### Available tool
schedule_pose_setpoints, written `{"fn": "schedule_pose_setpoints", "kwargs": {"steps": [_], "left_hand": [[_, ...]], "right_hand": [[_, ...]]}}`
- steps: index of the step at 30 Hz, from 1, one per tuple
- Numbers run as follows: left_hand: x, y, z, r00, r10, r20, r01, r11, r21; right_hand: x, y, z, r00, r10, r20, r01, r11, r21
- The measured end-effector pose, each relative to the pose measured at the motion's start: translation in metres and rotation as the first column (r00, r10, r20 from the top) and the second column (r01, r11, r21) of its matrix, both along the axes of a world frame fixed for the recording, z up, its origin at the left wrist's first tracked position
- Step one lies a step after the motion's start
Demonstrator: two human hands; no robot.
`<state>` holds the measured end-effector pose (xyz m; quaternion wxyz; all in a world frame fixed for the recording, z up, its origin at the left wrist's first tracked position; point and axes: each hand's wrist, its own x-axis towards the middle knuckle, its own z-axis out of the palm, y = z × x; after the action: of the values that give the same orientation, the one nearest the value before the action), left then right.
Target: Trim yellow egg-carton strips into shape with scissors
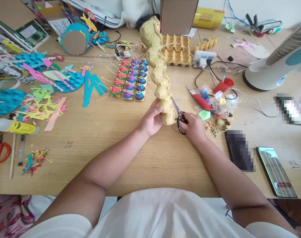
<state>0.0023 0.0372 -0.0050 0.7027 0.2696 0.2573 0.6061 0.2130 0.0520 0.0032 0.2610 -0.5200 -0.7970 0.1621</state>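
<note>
A long strip of beige egg carton (160,71) is held upright over the middle of the table, its lower end in my left hand (152,119). My right hand (193,127) grips black-handled scissors (179,110) by the loops, just right of the strip. The scissor blades point up and left, close against the strip's right edge. Behind and to the left stand rows of painted egg-carton pieces (131,81) in red, purple and blue, with thin sticks poking out.
Paper scraps (46,105), a glue bottle (16,126) and orange scissors (0,150) lie left. Right are a red cup (224,85), a red-handled knife (201,100), phones (276,172), a power strip (205,57) with cables, and a white appliance (271,62). Egg cartons (177,49) sit behind.
</note>
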Motion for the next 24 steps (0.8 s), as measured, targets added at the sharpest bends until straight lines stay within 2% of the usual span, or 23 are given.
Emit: {"fn": "schedule_pose_setpoints", "kwargs": {"steps": [14,24], "left_hand": [[0.0022,-0.0005,0.0032,1.000,0.014,-0.013,-0.014,1.000,-0.027],[0.0023,-0.0028,0.0057,0.996,-0.024,0.091,0.026,0.999,-0.022]], "right_hand": [[-0.0030,-0.0017,0.0064,0.999,0.005,-0.051,-0.008,0.998,-0.058],[-0.0004,0.0018,-0.0017,0.999,-0.006,-0.038,0.005,0.999,-0.034]]}}
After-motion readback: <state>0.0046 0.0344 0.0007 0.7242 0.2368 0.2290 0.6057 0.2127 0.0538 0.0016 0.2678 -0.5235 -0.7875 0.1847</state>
